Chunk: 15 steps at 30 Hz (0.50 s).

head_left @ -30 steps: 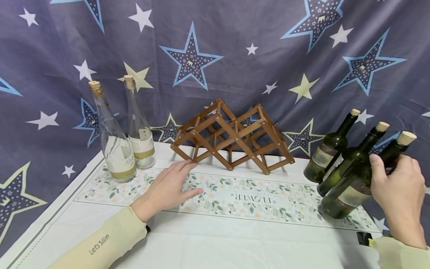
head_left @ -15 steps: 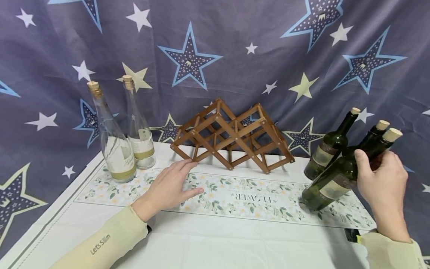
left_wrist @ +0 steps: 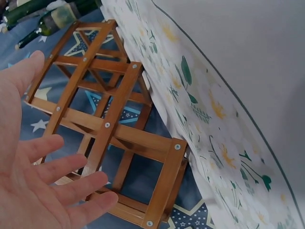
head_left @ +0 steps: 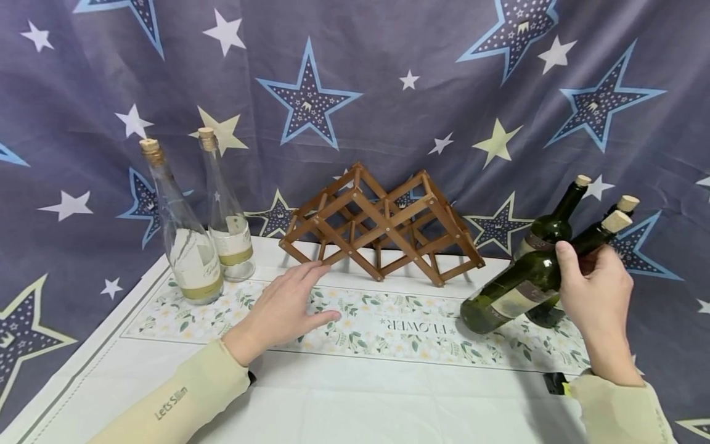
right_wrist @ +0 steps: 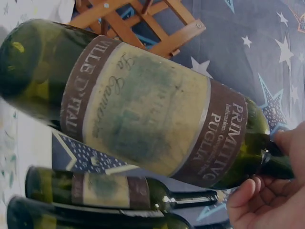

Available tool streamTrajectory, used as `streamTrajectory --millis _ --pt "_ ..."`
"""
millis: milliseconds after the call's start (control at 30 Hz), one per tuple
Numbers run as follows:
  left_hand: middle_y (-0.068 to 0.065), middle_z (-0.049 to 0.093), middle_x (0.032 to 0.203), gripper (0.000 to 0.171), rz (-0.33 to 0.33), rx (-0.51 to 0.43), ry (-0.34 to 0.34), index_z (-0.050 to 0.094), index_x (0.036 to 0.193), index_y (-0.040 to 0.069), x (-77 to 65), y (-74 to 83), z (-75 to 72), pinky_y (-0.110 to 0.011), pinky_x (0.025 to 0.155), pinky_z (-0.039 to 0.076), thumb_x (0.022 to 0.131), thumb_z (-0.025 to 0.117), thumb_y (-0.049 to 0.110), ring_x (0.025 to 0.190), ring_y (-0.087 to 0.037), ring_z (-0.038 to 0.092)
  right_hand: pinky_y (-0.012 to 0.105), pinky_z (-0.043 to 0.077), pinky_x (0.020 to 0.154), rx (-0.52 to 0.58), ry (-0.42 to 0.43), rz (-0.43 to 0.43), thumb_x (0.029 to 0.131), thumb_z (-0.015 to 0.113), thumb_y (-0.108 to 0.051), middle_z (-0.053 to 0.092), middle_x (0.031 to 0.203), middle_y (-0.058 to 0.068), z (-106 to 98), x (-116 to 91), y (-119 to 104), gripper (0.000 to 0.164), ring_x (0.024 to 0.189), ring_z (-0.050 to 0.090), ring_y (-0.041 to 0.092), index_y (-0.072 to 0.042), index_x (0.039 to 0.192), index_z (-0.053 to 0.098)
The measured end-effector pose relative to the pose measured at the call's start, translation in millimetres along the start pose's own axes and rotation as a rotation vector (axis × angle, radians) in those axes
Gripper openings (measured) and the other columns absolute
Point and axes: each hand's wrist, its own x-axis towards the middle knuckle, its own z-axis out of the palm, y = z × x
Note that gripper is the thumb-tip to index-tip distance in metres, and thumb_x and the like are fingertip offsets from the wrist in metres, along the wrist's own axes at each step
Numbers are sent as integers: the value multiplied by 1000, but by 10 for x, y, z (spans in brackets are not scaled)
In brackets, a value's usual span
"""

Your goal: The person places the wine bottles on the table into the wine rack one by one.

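My right hand (head_left: 596, 302) grips a green wine bottle (head_left: 513, 296) by its neck, the corked end tilted up to the right and the base pointing left over the floral runner. In the right wrist view the label of this wine bottle (right_wrist: 143, 112) faces the camera, and fingers wrap the neck at the right edge. My left hand (head_left: 283, 308) lies with fingers spread, its fingertips near the lower left of the wooden wine rack (head_left: 388, 228). In the left wrist view that left hand (left_wrist: 57, 181) holds nothing, and the rack (left_wrist: 109, 119) stands beyond it with bare slots.
Two more green bottles stand on the right, one at the back (head_left: 549, 228) and one partly hidden behind the held bottle. Two clear corked bottles, a front one (head_left: 194, 259) and a rear one (head_left: 233, 240), stand at left. A starry curtain (head_left: 416, 123) hangs behind the white table (head_left: 388, 401).
My right hand has carried the gripped wine bottle leftward, away from the other green bottles, tilting it further so its base points left. My left hand stays about where it was.
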Motion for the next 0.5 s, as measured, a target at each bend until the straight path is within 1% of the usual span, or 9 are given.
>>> streamTrajectory --millis 133,233,333,500 --pt "-10 49 144 93 -5 3 2 46 149 13 -1 63 -13 -50 100 43 80 64 72 127 -31 50 35 36 69 43 7 8 99 57 -44 59 87 12 85 -41 -24 47 77 48 20 3 103 61" --pt "-10 49 145 95 -3 -2 6 45 150 12 -1 106 -16 -49 102 42 79 64 73 128 -30 50 36 36 70 76 20 2 99 57 -44 59 87 13 151 -70 -42 47 77 48 19 3 102 60" --pt "-10 49 145 98 7 -13 7 42 151 12 8 152 -10 -47 104 40 79 63 75 129 -29 49 36 36 71 115 38 1 98 58 -44 59 85 12 222 -104 -56 47 76 48 16 2 100 61" --pt "-7 47 147 102 7 -1 0 37 155 14 25 239 -6 -44 106 39 78 64 75 131 -26 47 31 36 71 201 58 27 97 59 -45 57 79 0 356 -160 -69 43 74 47 6 -2 97 63"
